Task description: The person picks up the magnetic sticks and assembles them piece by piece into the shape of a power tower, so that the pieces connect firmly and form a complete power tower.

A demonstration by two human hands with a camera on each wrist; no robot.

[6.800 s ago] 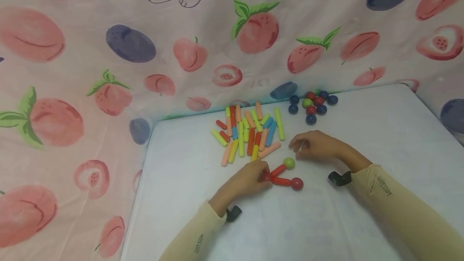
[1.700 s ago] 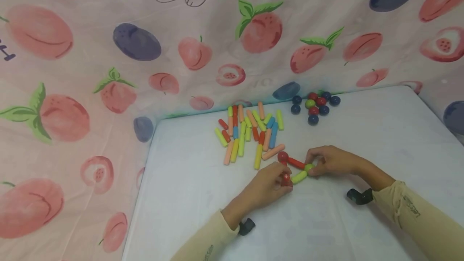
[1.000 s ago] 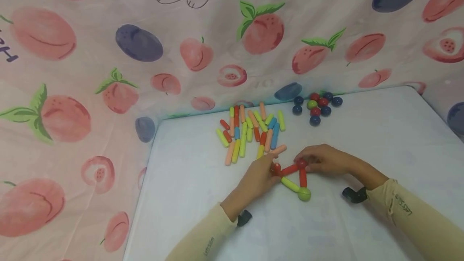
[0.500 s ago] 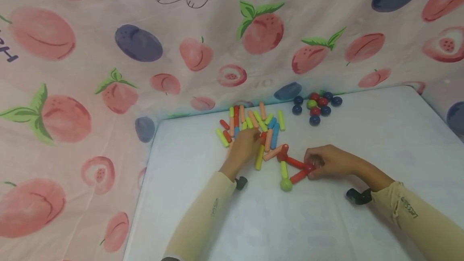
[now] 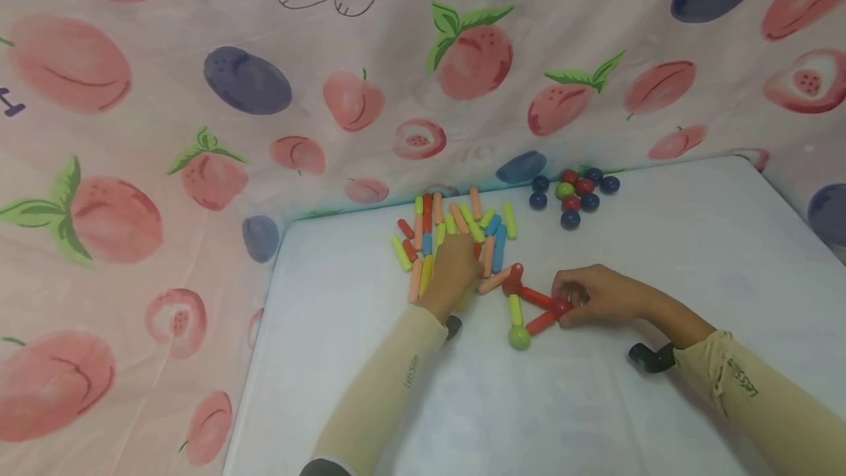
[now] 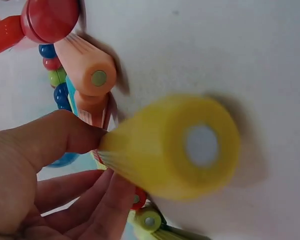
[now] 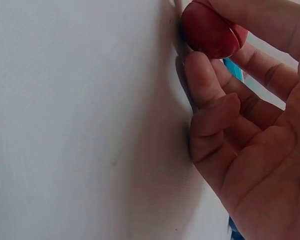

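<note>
My left hand (image 5: pixel 452 267) is over the pile of coloured magnetic sticks (image 5: pixel 499 248), thumb and fingers pinching a yellow magnetic stick (image 6: pixel 165 147) whose round magnet end faces the left wrist camera. With my right hand (image 5: pixel 598 296) I pinch a red ball (image 7: pixel 212 31) at the right corner of a flat triangle. Two red sticks (image 5: pixel 537 297) run from that ball, one to a green ball (image 5: pixel 519 337) and one to another red ball (image 5: pixel 511 283). A yellow-green stick (image 5: pixel 515 311) joins those two. At the upper-left corner a short red stick (image 5: pixel 518 270) points upward.
Several blue, red and green balls (image 5: pixel 570 203) lie grouped at the back of the white table (image 5: pixel 595 402). A peach-coloured stick (image 5: pixel 494 280) lies right by the triangle's upper-left corner. A fruit-print cloth (image 5: pixel 370 35) rises behind the table.
A yellow-green stick has closed the triangle, which then turned. My left hand left it for the stick pile and now holds the yellow stick. My right hand stays on the red ball.
</note>
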